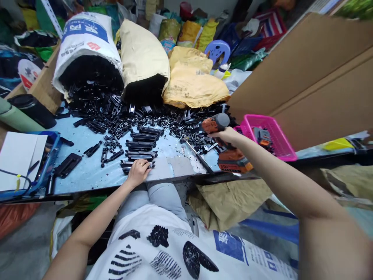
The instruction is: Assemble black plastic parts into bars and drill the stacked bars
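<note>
My right hand (229, 137) is wrapped round the grip of an orange and grey cordless drill (233, 160), held near the table's front edge at the right. Its grey head points left and its battery hangs below. My left hand (139, 171) is closed over the nearest of several long black plastic parts (141, 146) laid in a row from front to back. Its fingers hide part of that piece. Right of the row lie a thin metal rod (199, 156) and loose screws (163, 122) among heaped small black parts.
Open sacks, one white (87, 39) and one cream (142, 50), spill black parts at the back. A pink basket (269, 128) stands right, by a cardboard panel (314, 70). At left are a blue tray (55, 149), a black tumbler (32, 111) and a flat black piece (68, 165).
</note>
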`<state>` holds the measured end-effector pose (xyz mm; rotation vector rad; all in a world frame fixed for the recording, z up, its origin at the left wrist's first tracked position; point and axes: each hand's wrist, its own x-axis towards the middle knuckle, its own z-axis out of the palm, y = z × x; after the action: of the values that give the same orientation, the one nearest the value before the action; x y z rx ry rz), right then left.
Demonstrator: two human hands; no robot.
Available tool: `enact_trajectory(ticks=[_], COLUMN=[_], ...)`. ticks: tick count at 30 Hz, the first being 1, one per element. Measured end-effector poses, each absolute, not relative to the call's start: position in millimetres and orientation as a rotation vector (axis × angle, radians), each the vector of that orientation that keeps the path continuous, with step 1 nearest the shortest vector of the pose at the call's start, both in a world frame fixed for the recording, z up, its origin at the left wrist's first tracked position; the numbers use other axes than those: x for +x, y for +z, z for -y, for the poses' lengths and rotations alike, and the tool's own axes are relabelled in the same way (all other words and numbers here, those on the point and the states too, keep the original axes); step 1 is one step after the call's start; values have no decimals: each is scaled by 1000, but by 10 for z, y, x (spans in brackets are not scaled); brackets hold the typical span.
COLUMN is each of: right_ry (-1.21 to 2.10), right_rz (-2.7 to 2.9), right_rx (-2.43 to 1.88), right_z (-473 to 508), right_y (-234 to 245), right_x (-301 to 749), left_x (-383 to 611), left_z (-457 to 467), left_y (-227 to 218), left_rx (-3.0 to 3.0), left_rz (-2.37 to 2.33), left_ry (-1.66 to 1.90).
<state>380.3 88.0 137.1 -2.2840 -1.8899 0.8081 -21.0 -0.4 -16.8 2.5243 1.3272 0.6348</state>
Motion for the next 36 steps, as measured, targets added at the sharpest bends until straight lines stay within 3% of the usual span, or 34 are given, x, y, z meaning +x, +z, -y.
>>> enact_trajectory(ticks=[6,9,13,16,20,22,24,29,33,36], right_ry=[852,798,209,-180,162,272,345,606,1134,1262], right_rz=[1385,1465,1678,1916,2519,2664,2748,2942,2885,2759], right_rx=[-2359,-2438,-2760,-2545,-1836,-1697,-1634,-1451,-1483,-1542], right_z=[-1224,-1258,-1245,-1278,-1485,-1649,-1831,-2238,-2278,-2094], right_y=[1065,1029,1264,1350,1015,803,683,776,742,542], right_x=[4075,4279,4302,3669,2297,1756,1450,1350,1203,1075], left_x=[-492,-806,-1092,-1127,-987,-841,-659,-280,-152,-76], left_z=[0,61,154,171,238,354,507,666,380,173], left_y=[-19,-4,-101,-149,-34,66,149,224,241,251], left_rx=[2505,2444,2405,2342,2166,1913,1475,327,19,-79], left_rz=[-1623,-1791,-1740,-1675,-1776,-1871,-1833,-1165,-1161,-1156], left_ry=[711,698,637,686,790,915,991,847,960,1043])
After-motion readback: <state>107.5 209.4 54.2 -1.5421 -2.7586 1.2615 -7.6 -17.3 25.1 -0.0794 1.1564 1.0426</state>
